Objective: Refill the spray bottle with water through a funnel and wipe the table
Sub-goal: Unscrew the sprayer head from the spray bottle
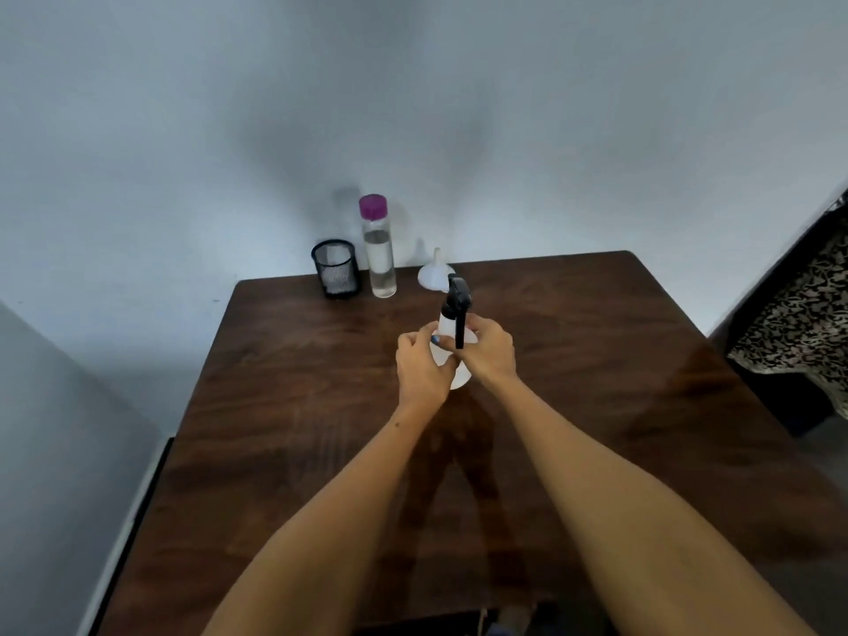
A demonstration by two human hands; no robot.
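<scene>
Between both hands, left hand (424, 367) and right hand (488, 348) grip the spray bottle (447, 321)

funnel (436, 274) behind spray bottle (452, 321), water bottle (379, 250) left

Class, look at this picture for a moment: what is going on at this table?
A person holds a white plastic spray bottle with a black trigger head upright on the dark wooden table, the left hand and the right hand both gripping its body. Its head is still on. Behind it lies a white plastic funnel, spout up, beside a clear water bottle with a purple cap and a black mesh cup. Nothing has been poured yet.
</scene>
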